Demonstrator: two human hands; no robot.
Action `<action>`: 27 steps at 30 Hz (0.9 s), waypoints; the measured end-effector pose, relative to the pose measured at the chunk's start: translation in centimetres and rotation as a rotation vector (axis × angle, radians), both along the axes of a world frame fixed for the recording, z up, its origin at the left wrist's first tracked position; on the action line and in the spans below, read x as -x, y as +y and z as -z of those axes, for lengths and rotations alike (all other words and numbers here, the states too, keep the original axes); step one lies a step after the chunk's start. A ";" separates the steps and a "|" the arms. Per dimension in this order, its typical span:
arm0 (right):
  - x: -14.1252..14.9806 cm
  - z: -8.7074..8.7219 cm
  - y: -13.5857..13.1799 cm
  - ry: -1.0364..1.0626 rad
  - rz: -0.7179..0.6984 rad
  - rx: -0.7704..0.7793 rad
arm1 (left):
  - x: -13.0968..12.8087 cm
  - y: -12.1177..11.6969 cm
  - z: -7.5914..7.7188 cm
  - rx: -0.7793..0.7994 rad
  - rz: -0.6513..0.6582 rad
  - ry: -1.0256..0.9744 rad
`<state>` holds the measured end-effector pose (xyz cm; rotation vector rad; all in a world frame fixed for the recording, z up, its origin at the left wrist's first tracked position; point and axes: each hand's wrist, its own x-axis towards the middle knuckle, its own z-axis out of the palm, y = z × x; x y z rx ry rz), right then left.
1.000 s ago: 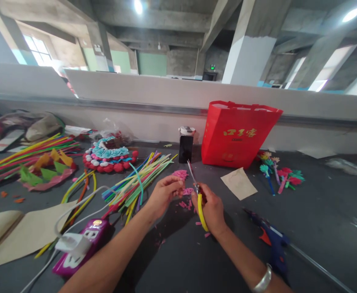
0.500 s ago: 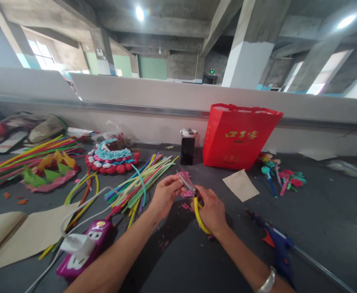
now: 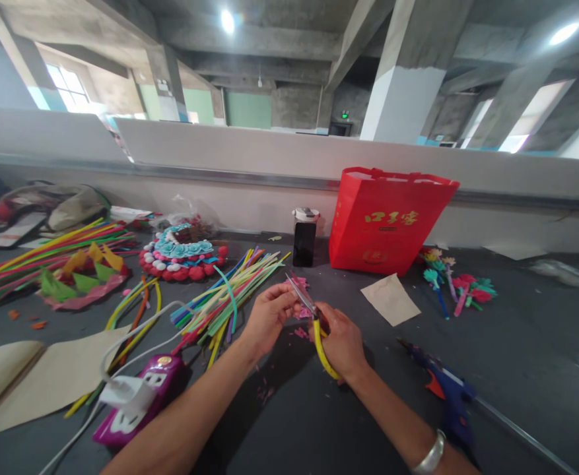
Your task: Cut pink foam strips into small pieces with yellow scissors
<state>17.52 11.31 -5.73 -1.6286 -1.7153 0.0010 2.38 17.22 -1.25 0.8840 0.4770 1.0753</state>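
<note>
My right hand point(image 3: 341, 340) is closed around the yellow handles of a pair of scissors point(image 3: 321, 349). Their blades point up and left, reaching the fingertips of my left hand point(image 3: 271, 315). The left thumb and forefinger are pinched together; whatever lies between them is too small to make out. Below and behind the blades, small cut pink pieces point(image 3: 302, 334) lie scattered on the dark table. Left of my left hand is a bundle of colored pipe cleaners point(image 3: 227, 297), tied with a light blue one.
A red bag point(image 3: 391, 221) stands behind, beside a phone point(image 3: 304, 244) propped against a bottle. On the right lie a brown paper square point(image 3: 391, 300), a glue gun point(image 3: 442, 386) and small craft flowers point(image 3: 460, 290). A purple power strip point(image 3: 140, 399) with white cables sits front left.
The scissors have swung left, bringing their blades from upright beside my left hand to its fingertips. Over the last half second both hands have barely moved.
</note>
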 end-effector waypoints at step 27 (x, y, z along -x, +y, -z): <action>0.4 0.5 -0.1 0.007 0.012 0.041 | -0.2 0.0 0.3 0.020 -0.014 -0.027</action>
